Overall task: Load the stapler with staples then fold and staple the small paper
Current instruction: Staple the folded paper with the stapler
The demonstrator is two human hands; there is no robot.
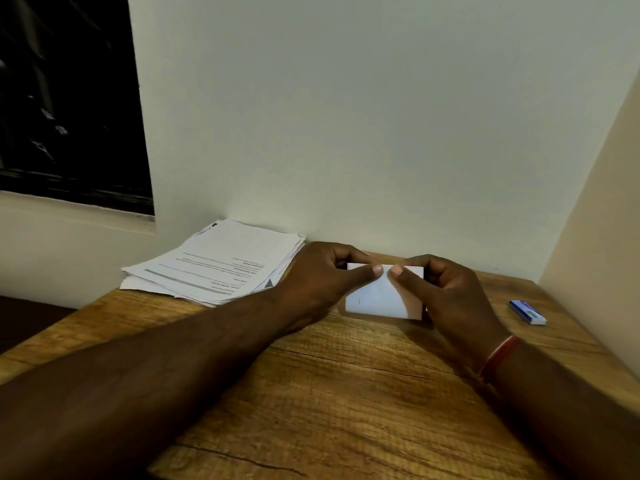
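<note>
A small white paper (379, 297) lies near the back of the wooden table (346, 393), folded over, with a small staple mark near its left edge. My left hand (322, 278) pinches its top left part, thumb on top. My right hand (446, 292) pinches its top right part; the two thumb tips almost meet at the top edge. A small blue and white staple box (527, 312) lies on the table to the right of my right hand. No stapler shows in the view.
A stack of printed sheets (214, 265) lies at the back left of the table, against the wall. Walls close the table in at the back and on the right. A dark window sits at the upper left.
</note>
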